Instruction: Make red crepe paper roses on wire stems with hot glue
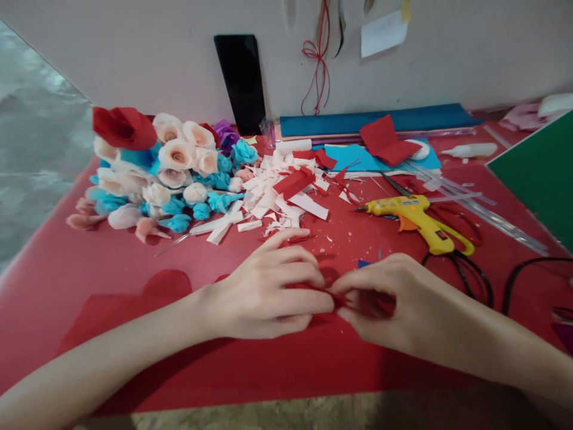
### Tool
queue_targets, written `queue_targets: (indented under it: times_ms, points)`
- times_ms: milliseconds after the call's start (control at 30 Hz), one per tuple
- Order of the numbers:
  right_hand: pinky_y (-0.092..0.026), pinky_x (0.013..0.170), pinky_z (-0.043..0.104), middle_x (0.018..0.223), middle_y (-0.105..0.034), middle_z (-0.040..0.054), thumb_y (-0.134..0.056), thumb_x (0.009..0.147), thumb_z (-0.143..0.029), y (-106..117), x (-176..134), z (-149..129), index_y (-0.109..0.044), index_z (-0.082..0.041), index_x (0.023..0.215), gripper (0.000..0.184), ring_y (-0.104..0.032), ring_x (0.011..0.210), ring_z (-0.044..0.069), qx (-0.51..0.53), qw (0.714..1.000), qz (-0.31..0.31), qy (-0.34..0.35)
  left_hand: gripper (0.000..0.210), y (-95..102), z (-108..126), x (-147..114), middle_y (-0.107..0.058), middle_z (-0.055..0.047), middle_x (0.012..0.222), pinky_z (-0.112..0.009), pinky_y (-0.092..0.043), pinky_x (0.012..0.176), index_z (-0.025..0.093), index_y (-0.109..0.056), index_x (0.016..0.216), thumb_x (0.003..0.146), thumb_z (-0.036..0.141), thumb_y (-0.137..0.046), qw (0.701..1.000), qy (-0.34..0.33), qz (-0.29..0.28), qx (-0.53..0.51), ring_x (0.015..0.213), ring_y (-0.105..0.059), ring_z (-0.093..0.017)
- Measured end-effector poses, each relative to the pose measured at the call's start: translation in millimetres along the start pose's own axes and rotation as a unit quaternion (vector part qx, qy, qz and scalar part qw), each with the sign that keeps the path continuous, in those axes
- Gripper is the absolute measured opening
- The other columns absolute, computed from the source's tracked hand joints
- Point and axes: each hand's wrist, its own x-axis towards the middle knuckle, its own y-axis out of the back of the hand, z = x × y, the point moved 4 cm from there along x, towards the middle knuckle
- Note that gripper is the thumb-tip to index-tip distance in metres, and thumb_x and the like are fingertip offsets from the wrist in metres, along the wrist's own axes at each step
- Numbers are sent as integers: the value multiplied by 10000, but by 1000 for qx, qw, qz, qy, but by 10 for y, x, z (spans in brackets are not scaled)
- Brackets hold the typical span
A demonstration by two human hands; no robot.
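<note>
At the front middle of the red table, both hands meet at a small piece of red crepe paper (341, 297). My right hand (394, 304) pinches its edge between thumb and fingertips. My left hand (273, 286) reaches in from the left, its fingers bent over the other side of the paper and partly hiding it; its thumb is out of sight. More red crepe paper (107, 316) lies flat under my left forearm, with a rounded red piece (169, 283) beside it. Just beyond my right hand, a yellow glue gun (409, 215) rests on its side.
Paper flowers (176, 155) are piled at the back left, next to white paper scraps (268, 185). A scissors blade (173, 245) pokes out below them. Clear glue sticks (496, 212) and a white bottle (470, 150) lie right. A black phone (242, 83) leans on the wall.
</note>
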Motion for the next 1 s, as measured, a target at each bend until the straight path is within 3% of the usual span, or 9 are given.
queue_targets:
  times_ms: [367, 600, 833, 900, 1000]
  points:
    - [-310, 501, 179, 531, -457, -65, -493, 737, -179, 31, 57, 37, -614, -206, 756, 126, -366, 494, 50, -28, 1000, 14, -1, 83, -62, -49, -49, -668, -10, 786, -452, -341, 965, 184, -604, 830, 755, 178, -569, 1000, -18, 9, 15, 799, -594, -158]
    - [-279, 499, 195, 540, -440, -76, -514, 726, -172, -19, 78, 112, -589, -206, 734, 83, -347, 507, 47, -21, 999, 14, 27, 83, -161, -86, -117, -664, 0, 766, -457, -333, 964, 184, -581, 841, 759, 170, -581, 1000, 6, 16, 21, 809, -590, -151]
    - [-318, 495, 171, 571, -490, -72, -552, 759, -289, -36, 136, 107, -605, -223, 816, 102, -402, 511, 45, 11, 1000, 3, 23, 109, -165, -73, -183, -670, 6, 769, -448, -335, 959, 187, -572, 844, 743, 149, -592, 999, 32, 27, 20, 820, -589, -154]
    - [-344, 494, 173, 598, -521, -58, -550, 765, -395, 43, 119, 120, -598, -235, 901, 216, -436, 521, 60, 9, 999, 32, 0, 103, -150, -74, -217, -672, 2, 767, -438, -343, 956, 179, -572, 843, 746, 150, -588, 998, 41, 36, 24, 819, -588, -152]
    - [-395, 529, 216, 684, -562, -5, -476, 798, -432, 297, 0, 302, -583, -214, 950, 287, -498, 577, 109, -116, 975, 176, -75, 95, -137, -80, -301, -675, -9, 764, -432, -360, 948, 165, -575, 830, 740, 137, -589, 996, 55, 62, 26, 794, -592, -146]
